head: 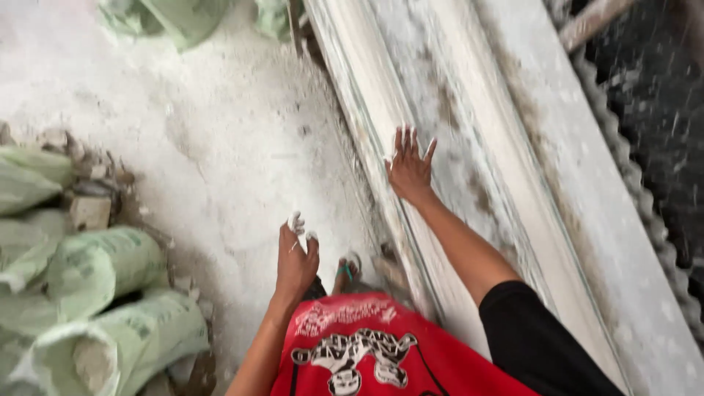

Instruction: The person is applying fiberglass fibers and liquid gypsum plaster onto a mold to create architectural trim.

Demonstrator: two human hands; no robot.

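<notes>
One long moulded slab [469, 147] runs from near centre to the far side, leaning slightly left, and your right hand [409, 170] is flat on its left edge with fingers spread, gripping nothing. It's pale, ridged and chalky with brown stains. Your left hand [295, 258] hangs loosely curled over the floor [220, 132], fingertips caked white, holding nothing. That floor's dusty white, with green sacks [95, 293] and rubble on the left.

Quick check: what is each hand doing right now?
Left hand: loosely curled, white powder on fingertips, holding nothing.
Right hand: open, fingers spread, flat on the long white slab.
</notes>
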